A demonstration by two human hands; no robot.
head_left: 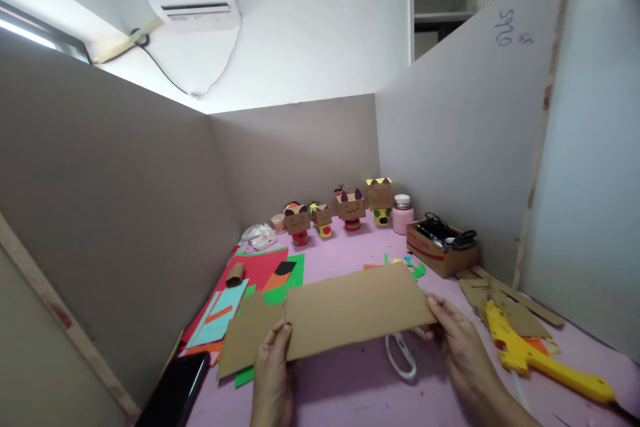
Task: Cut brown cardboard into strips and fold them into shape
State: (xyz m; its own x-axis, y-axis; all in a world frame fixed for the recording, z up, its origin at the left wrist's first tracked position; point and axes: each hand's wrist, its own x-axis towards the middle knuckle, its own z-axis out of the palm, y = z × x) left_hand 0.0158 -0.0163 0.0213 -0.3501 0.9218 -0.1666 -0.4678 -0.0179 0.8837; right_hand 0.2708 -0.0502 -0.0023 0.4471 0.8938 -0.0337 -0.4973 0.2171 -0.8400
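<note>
Two hands (274, 367) gripping cardboard sheet (350, 310), scissors in box (441, 250)

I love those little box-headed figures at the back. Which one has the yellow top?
The rightmost cardboard figure, next to the pink jar. It has a yellow strip on its head and a yellow-green body; the other three figures have dark ears and red or yellow bodies.

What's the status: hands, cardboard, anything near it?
Left hand and right hand each grip an end of the cardboard sheet, held flat above the pink table. White scissors beneath it; yellow glue gun at right.
</note>
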